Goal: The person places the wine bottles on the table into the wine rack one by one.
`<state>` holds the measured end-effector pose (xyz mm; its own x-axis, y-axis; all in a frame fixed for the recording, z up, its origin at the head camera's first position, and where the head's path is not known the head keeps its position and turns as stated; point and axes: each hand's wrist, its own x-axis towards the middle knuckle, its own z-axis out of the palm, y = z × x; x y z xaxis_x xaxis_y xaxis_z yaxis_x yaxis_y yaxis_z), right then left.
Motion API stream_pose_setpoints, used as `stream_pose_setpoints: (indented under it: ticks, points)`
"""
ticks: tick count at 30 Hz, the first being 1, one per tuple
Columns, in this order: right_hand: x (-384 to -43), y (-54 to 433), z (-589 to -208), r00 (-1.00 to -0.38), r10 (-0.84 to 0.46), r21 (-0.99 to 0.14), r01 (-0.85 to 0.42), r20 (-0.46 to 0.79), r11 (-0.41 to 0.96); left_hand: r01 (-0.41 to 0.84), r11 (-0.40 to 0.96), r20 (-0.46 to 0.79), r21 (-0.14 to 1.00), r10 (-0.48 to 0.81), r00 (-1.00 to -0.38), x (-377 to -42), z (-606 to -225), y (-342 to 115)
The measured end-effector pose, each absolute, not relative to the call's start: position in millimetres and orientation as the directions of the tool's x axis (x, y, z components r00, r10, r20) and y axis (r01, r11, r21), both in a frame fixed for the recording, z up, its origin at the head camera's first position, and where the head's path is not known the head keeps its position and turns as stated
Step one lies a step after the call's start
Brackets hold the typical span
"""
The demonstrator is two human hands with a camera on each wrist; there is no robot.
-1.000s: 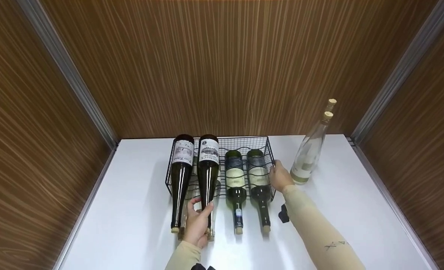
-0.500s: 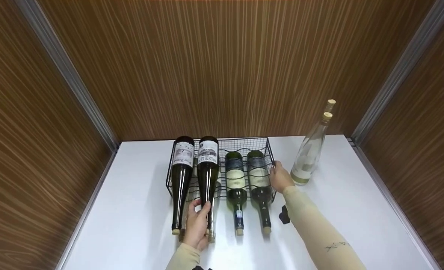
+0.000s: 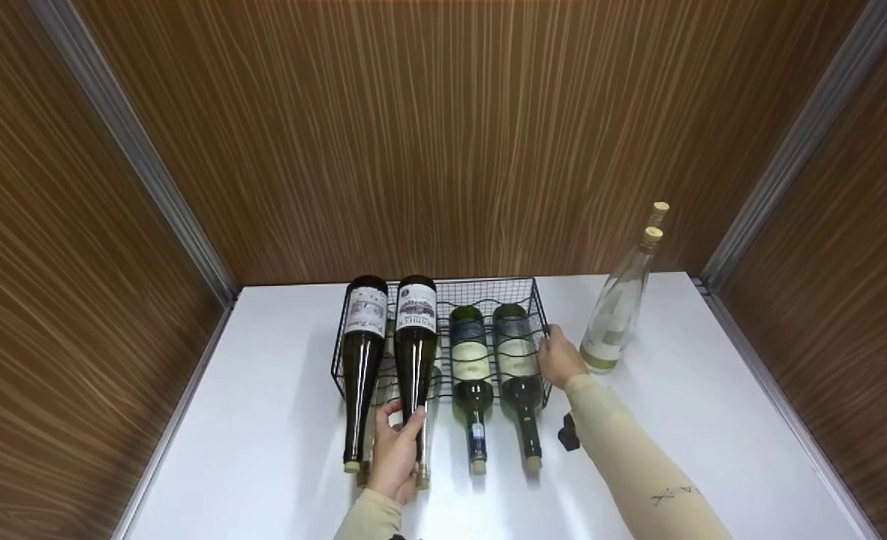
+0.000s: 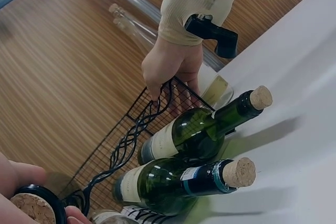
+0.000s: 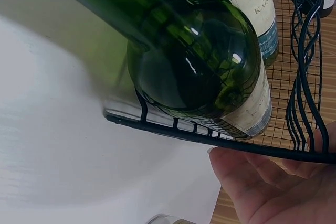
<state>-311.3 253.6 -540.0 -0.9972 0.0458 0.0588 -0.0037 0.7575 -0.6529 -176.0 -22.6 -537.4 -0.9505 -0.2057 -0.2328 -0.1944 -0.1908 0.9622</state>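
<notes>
My left hand (image 3: pixel 395 457) holds the neck of a dark wine bottle (image 3: pixel 416 352) with a white label. That bottle lies on the upper tier of a black wire wine rack (image 3: pixel 488 286), cork end toward me. In the left wrist view its cork (image 4: pixel 32 207) shows between the fingers. A similar dark bottle (image 3: pixel 362 360) lies just left of it. Lower down on the right, two green bottles (image 3: pixel 471 360) (image 3: pixel 517 356) rest in the rack, and clear bottles show partly hidden under the dark pair. My right hand (image 3: pixel 561 356) grips the rack's right side, thumb and fingers on either side of the wire.
Two clear corked bottles (image 3: pixel 614 322) stand upright right of the rack, one mostly behind the other. The white tabletop (image 3: pixel 256 427) meets a wood-grain back panel (image 3: pixel 443 150) and side panels (image 3: pixel 61 285) with grey metal edging.
Both hands keep their holds on the bottle and the rack. The whole scene sits slightly lower in the head view, with the bottles in the same places.
</notes>
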Motion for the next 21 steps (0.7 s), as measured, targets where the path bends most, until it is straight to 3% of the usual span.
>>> stream_pose_setpoints:
  ticks: [11, 21]
  points:
    - [-312, 253, -541, -0.996, 0.041, -0.659, -0.019, 0.075, 0.752, -0.168, -0.151, -0.198, 0.974, -0.215, -0.956, -172, -531, -22]
    - [-312, 261, -535, -0.999, 0.012, -0.727, 0.032, -0.032, 0.685, 0.040, 0.246, 0.108, 0.968, -0.268, -0.957, -158, -499, -23]
